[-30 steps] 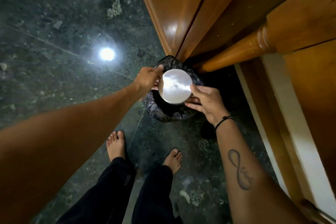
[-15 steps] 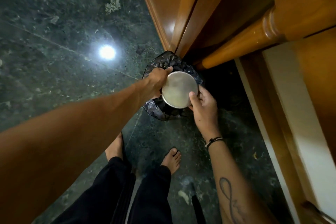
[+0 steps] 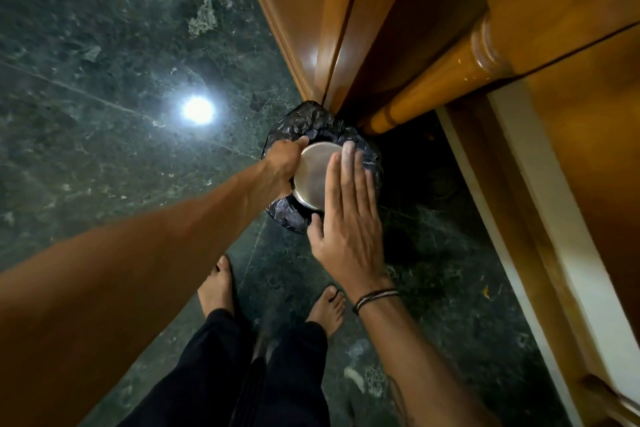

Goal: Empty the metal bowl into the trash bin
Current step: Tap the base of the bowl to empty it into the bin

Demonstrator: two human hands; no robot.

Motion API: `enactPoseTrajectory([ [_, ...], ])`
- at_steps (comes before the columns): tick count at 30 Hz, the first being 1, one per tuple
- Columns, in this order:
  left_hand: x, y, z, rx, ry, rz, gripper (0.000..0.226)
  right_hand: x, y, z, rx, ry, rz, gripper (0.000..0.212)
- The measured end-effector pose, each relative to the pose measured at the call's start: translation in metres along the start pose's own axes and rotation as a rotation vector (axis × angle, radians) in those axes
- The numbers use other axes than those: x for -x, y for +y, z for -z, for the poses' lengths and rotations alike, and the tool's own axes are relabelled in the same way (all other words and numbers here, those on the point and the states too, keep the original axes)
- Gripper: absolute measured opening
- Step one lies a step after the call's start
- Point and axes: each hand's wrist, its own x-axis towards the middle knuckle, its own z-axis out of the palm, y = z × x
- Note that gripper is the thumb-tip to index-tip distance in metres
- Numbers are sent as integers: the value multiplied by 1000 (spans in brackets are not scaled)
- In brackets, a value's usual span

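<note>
The right hand [image 3: 349, 222] has let go of the bowl's [image 3: 313, 177] rim and now lies open, fingers flat over the upturned base, likely to pat out what clings. The left hand [image 3: 282, 166] stays closed on the far rim, holding the bowl upside down just above the black-lined bin [image 3: 287, 218] by the wooden door

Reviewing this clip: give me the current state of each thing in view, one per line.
Round metal bowl: upside down over the bin, base facing the camera.
Trash bin with black plastic liner: open, standing on the floor beside the wooden furniture.
Left hand: gripping the bowl's rim.
Right hand: open, fingers flat, above the bowl's base; contact unclear.
</note>
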Motion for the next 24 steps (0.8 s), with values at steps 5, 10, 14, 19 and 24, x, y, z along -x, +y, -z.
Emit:
enactPoseTrajectory([
  [5, -1, -5, -3, 2, -29, 25, 42, 3, 1, -6, 10, -143, 33, 121],
  [10, -8, -12, -6, 37, -56, 32, 42, 3, 0, -4, 43, -133, 51, 122],
  [14, -9, -13, -4, 80, -47, 50, 40, 1, -4, -1, 29, -64, 59, 117],
  [19, -12, -17, 0, 73, -45, 80, 51, 2, -6, -3, 40, -169, 65, 131],
  [24, -14, -18, 0, 111, -40, 81, 48, 6, -14, -2, 51, -137, 111, 119],
])
